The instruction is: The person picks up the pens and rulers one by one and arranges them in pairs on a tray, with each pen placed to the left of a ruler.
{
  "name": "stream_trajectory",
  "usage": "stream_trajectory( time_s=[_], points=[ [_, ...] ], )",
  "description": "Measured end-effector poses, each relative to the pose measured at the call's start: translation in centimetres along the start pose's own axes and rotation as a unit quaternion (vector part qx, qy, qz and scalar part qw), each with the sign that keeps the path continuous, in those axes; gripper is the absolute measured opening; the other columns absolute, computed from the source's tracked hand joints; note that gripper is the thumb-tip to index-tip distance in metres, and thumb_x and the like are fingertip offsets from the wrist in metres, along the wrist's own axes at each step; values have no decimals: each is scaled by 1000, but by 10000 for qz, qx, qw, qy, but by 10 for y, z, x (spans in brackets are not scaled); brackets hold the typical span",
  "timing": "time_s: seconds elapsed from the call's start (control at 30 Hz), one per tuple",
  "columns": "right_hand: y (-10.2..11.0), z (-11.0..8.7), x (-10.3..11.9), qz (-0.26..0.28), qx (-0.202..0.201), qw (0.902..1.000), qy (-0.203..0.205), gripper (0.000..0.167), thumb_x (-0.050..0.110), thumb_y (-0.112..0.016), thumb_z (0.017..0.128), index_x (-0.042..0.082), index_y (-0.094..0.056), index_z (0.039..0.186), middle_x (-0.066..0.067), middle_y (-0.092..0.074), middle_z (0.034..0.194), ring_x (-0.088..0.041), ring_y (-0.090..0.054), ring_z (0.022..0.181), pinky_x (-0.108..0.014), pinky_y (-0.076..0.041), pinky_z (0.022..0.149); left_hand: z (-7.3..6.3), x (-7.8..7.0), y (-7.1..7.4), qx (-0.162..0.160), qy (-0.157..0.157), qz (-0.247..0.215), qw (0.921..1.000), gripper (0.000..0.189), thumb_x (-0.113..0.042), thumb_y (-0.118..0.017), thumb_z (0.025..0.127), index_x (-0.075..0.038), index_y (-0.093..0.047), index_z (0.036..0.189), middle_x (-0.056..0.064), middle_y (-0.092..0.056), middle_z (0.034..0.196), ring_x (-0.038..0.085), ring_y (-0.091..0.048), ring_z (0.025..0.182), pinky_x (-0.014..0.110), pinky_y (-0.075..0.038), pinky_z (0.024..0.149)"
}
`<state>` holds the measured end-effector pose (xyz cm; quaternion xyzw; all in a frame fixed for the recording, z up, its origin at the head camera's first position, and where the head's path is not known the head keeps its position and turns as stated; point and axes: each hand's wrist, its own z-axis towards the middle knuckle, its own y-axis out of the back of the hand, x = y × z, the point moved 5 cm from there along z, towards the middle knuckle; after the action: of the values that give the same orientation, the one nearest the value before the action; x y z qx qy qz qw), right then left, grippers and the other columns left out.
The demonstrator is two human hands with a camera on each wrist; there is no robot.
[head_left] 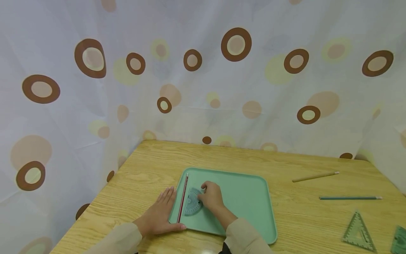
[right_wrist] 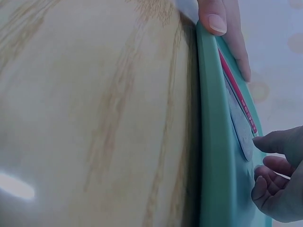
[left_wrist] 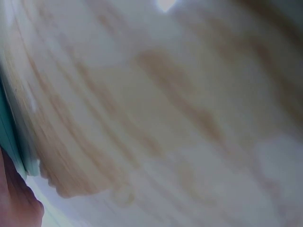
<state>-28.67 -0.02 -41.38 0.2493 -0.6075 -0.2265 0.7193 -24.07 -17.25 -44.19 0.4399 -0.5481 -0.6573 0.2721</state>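
My straight-fingered left hand (head_left: 161, 216) braces the tray (head_left: 242, 201); my right hand (head_left: 214, 198), fingers parted, hovers by the protractor (head_left: 192, 203) (flat beside the red pencil (head_left: 183, 198)). Placing looks done; lifting clear seems next.

No word or number is legible, the pale print on the red pencil (head_left: 183, 197) by the left edge of the tray (head_left: 244, 201), the scale on the protractor (head_left: 191, 204) and the graduations on the set square (head_left: 355, 224) toward the right edge of the table (head_left: 301, 218) being too small or blurred.
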Motion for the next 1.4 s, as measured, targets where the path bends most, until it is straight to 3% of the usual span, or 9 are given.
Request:
stream_trajectory(
  time_s=[0.4,0.77,1.4],
  points=[
    [10,2,-6,273,-350,9981,437,19,-5,-67,70,-7,-65,89,-7,-53,69,-13,-42,62,-24,-38,55,-1,-1,1,-18,-42,76,10000,109,-69,-52,78,9,-16,144,29,-14,151,40,-14,141,50,-19,115],
    [22,0,-7,241,-544,9948,821,19,0,-70,72,-4,-65,91,-8,-58,72,-13,-49,66,-23,-41,58,0,-2,1,-119,-37,108,9999,110,-68,-54,77,10,-16,144,30,-16,150,41,-15,141,50,-17,115],
    [46,-4,-24,244,-687,9953,644,21,4,-69,78,-4,-63,97,-9,-60,78,-19,-52,75,-31,-44,66,1,1,-2,-103,6,94,9999,112,-70,-53,76,9,-14,145,29,-14,151,40,-13,142,50,-16,115]
  ],
)
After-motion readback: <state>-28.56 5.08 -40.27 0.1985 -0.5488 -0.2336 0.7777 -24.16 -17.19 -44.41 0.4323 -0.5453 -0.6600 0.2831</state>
